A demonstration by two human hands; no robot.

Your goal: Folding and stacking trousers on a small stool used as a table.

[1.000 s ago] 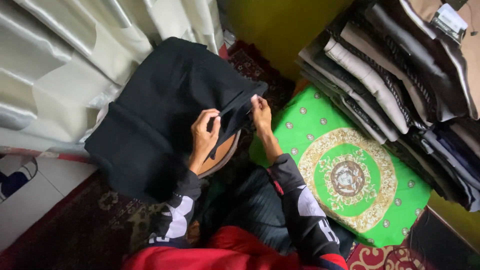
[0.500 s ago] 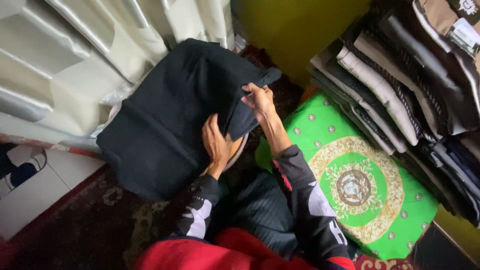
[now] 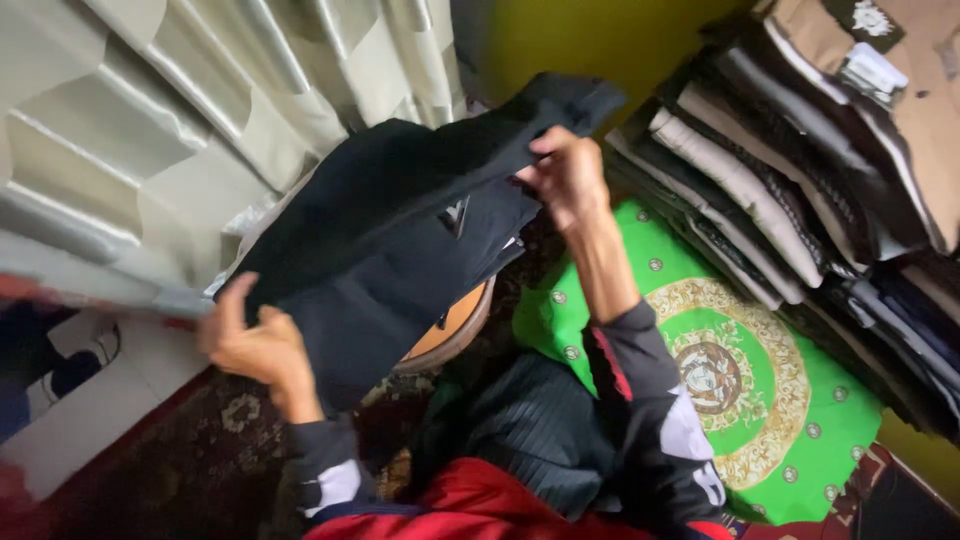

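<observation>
Closest to us is our red top (image 3: 470, 505) with the dark striped cloth (image 3: 520, 440) over our lap, and our two black sleeves run up out of it. Our left hand (image 3: 250, 340) sits low at the left, fingers curled closed around the lower left edge of a black garment (image 3: 390, 240), with the thumb lifted along the cloth. Our right hand (image 3: 570, 178) is higher and further out, pinched closed on the garment's upper right corner, so the fabric hangs spread between the two hands, sloping up from left to right. Just under the hanging garment we see the curved edge of a round brownish object (image 3: 455, 325); most of it is covered, so we cannot tell what it is. Under our left arm lies a dark patterned rug (image 3: 200, 450), and to the right of our right forearm a bright green cloth (image 3: 800, 420) with a gold round ornament is laid flat. Beyond the green cloth, at the right, folded clothes (image 3: 790, 190) in black, white and tan are stacked in a leaning pile. Behind the garment, at the upper left, pale curtains (image 3: 200, 110) hang in folds, and a yellow-green wall (image 3: 590, 40) shows at the top.
</observation>
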